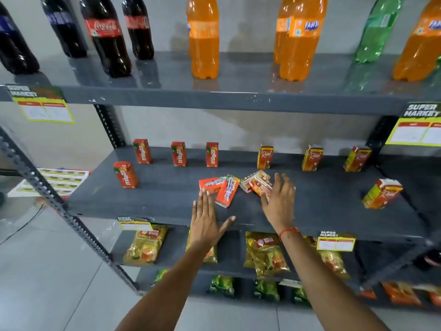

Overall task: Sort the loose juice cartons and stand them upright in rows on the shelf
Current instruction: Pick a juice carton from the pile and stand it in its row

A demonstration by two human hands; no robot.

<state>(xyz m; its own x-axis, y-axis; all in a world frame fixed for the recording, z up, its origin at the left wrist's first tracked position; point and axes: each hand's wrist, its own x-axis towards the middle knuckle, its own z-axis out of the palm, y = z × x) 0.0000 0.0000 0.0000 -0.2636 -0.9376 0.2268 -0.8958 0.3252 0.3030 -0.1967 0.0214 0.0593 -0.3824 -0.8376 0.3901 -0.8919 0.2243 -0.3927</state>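
On the dark grey middle shelf lie loose cartons in a heap: two red Maaza cartons on their sides and a few Real cartons beside them. My left hand is flat and open, its fingertips just touching the left red carton. My right hand is spread over the Real cartons, fingers touching them, not closed. Upright Maaza cartons stand at the back left, with one nearer the front. Upright Real cartons stand at the back right, with one further forward.
Large soda bottles stand on the shelf above. Snack bags fill the shelf below. Price labels hang from the shelf edges. A perforated grey upright slants across the left. Pale tiled floor lies below.
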